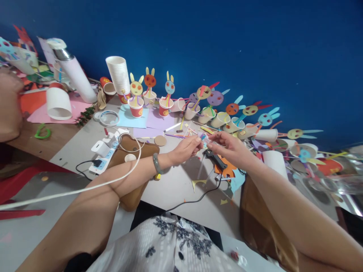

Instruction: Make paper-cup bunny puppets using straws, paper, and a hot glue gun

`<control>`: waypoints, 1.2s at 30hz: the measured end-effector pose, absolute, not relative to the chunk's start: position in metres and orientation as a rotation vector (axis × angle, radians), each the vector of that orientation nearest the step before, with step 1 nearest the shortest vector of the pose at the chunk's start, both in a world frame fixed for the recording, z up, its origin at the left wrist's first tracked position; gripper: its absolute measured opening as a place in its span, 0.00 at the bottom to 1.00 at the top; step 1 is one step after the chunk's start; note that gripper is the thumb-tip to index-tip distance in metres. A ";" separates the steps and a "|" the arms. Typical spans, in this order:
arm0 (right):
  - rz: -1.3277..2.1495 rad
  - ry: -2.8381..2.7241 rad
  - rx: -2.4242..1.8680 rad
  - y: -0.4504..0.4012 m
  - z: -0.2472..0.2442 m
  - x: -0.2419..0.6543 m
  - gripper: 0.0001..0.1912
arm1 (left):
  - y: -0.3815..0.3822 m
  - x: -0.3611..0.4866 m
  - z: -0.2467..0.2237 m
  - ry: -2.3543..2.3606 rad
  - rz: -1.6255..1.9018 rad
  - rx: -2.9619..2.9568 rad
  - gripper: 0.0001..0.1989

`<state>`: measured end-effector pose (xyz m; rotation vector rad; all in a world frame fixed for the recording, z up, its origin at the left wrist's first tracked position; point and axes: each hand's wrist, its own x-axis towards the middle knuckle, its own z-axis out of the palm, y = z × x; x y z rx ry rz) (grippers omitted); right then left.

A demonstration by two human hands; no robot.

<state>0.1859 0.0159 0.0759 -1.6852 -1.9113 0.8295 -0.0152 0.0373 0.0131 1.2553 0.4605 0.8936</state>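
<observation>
In the middle of the desk (181,181), my left hand (187,148) is closed, thumb and fingers pinching a small blue piece (203,137). My right hand (229,148) faces it from the right, fingers bent and their tips almost meeting the left ones. Something pale and small lies at the right fingertips, too blurred to name. Just beneath the hands rests a black glue gun (217,161) with a cord. Orange paper (228,170) with a cut edge is beside it. Left of my left hand lies a round cardboard disc (160,141).
Paper cups with rabbit-faced figures (137,107) line the blue wall. A tall cup stack (118,77) and a thermos (75,75) stand left. A power strip (106,156) sits on a brown bag (133,189); a white cable (113,182) crosses my left arm. Another person's arm (10,105) shows far left.
</observation>
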 end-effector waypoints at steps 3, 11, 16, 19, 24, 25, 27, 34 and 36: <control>0.865 -1.940 -1.599 0.015 0.074 0.188 0.25 | 0.036 -0.015 0.014 0.450 0.876 1.223 0.27; 0.700 -1.948 -1.489 0.013 0.078 0.174 0.17 | 0.041 -0.010 0.010 0.416 0.908 1.081 0.20; 0.716 -1.899 -1.478 0.016 0.074 0.174 0.15 | 0.043 -0.009 0.008 0.372 0.906 1.038 0.19; 0.767 -1.876 -1.474 0.016 0.073 0.175 0.15 | 0.044 -0.010 0.008 0.376 0.881 1.037 0.20; 0.811 -1.851 -1.455 0.017 0.077 0.173 0.15 | 0.044 -0.014 0.012 0.389 0.827 1.051 0.20; 0.812 -1.849 -1.448 0.018 0.077 0.173 0.15 | 0.044 -0.014 0.013 0.381 0.823 1.053 0.21; 0.807 -1.846 -1.436 0.019 0.078 0.174 0.16 | 0.044 -0.015 0.015 0.370 0.813 1.055 0.21; 0.835 -1.853 -1.349 0.020 0.077 0.176 0.17 | 0.044 -0.017 0.016 0.288 0.798 1.066 0.26; 0.838 -1.852 -1.312 0.020 0.079 0.175 0.18 | 0.045 -0.018 0.015 0.281 0.771 1.083 0.26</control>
